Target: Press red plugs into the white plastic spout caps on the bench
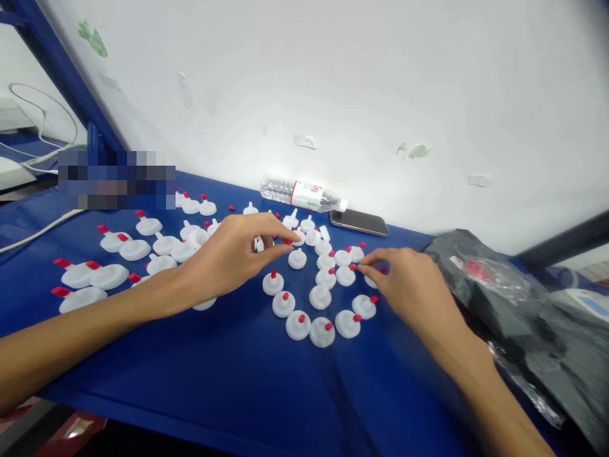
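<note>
Many white plastic spout caps, most with small red tips, lie on a blue table (228,368). My left hand (233,251) hovers over them with thumb and forefinger pinched on a small red tip (288,241), just above a bare white cap (297,258). My right hand (404,279) rests low on the table with its fingertips pinched at a cap (372,279) on the right of the cluster; what they hold is blurred. An arc of red-tipped caps (322,332) lies in front of both hands.
More finished caps (109,276) spread across the left of the table. A plastic water bottle (304,194) lies on its side by the white wall, a phone (359,221) beside it. A dark grey plastic bag (514,298) fills the right. White cables (33,231) run at far left.
</note>
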A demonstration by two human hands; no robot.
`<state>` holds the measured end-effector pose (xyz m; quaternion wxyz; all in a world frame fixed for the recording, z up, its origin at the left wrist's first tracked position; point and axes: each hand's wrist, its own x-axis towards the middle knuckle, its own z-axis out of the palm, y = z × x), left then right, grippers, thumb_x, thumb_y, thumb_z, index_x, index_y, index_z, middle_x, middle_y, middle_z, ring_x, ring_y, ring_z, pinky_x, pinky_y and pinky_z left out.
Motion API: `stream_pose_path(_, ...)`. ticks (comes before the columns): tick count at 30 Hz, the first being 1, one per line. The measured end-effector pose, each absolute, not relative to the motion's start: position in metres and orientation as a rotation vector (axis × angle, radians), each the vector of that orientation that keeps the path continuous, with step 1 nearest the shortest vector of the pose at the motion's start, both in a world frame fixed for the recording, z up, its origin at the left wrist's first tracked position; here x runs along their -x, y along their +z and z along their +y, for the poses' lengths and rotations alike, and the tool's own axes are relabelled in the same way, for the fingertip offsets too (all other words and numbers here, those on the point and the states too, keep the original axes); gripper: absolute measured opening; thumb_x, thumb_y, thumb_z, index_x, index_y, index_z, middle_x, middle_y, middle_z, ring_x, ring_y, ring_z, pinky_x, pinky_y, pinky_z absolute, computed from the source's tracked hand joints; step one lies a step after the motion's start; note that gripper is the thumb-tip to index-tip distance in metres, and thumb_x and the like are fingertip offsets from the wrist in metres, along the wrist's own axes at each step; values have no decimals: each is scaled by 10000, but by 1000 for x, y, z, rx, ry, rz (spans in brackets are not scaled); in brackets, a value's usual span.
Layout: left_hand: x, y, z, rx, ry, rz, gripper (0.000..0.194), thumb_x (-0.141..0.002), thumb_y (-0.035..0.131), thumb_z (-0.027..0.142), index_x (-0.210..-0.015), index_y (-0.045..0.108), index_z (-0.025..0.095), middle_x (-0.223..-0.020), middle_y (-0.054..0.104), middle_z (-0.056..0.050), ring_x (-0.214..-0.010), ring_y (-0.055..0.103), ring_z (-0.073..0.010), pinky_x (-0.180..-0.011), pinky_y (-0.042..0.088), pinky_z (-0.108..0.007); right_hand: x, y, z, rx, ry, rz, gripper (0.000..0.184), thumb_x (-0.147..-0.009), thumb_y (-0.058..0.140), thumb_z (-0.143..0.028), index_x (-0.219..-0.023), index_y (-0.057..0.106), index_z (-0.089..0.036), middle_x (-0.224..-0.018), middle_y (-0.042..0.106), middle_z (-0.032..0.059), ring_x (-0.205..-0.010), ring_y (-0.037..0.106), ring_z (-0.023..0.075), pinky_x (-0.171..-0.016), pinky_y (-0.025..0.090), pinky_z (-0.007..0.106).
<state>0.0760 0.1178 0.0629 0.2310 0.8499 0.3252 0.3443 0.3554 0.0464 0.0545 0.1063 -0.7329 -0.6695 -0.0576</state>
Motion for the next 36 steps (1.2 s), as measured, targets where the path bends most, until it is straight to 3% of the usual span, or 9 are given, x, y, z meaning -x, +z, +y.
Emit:
stream_pose_path(3,-76,60,121,-2460,930,871,176,-941,721,225,-1104,783,252,-941,783,27,-659,633,-81,-564,449,-195,-353,51,47,2165,-166,-1980,95,-880,786,-222,-962,822,-252,-857,807,34,-721,703,249,-661,442,344)
stream_pose_path(9,-79,57,125,-2542,871,837,100,-938,723,200,-997,794,238,-941,783,33,-686,643,-91,-644,468,-223,-346,50,47,2163,-153,-2042,137,-948,708,-167,-928,815,-250,-854,811,33,-801,715,260,-723,447,355)
stream_pose_path(18,-99,60,136,-2622,703,864,149,-916,698,194,-1007,812,226,-989,817,-22,-810,736,-179,-693,516,-272,-343,48,45,2135,-205,-2059,154,-946,698,-146,-878,802,-237,-830,803,43,-826,702,274,-759,412,378)
stream_pose_path(25,-100,54,140,-2656,652,850,148,-902,695,210,-938,835,242,-903,838,6,-691,728,-165,-635,501,-271,-343,49,46,2161,-185,-2037,158,-947,690,-139,-870,794,-229,-848,808,56,-863,709,297,-771,406,386)
stream_pose_path(31,-94,58,135,-2664,592,809,191,-956,657,230,-987,841,271,-923,840,0,-739,753,-169,-657,500,-268,-345,47,46,2102,-172,-2066,172,-942,695,-115,-989,812,-233,-916,819,67,-909,715,310,-822,437,400)
stream_pose_path(36,-94,58,135,-2633,558,830,171,-951,683,202,-963,846,251,-901,840,-8,-746,762,-180,-666,512,-269,-348,49,45,2043,-204,-2034,192,-989,633,-143,-929,804,-206,-914,807,95,-849,711,310,-791,447,412)
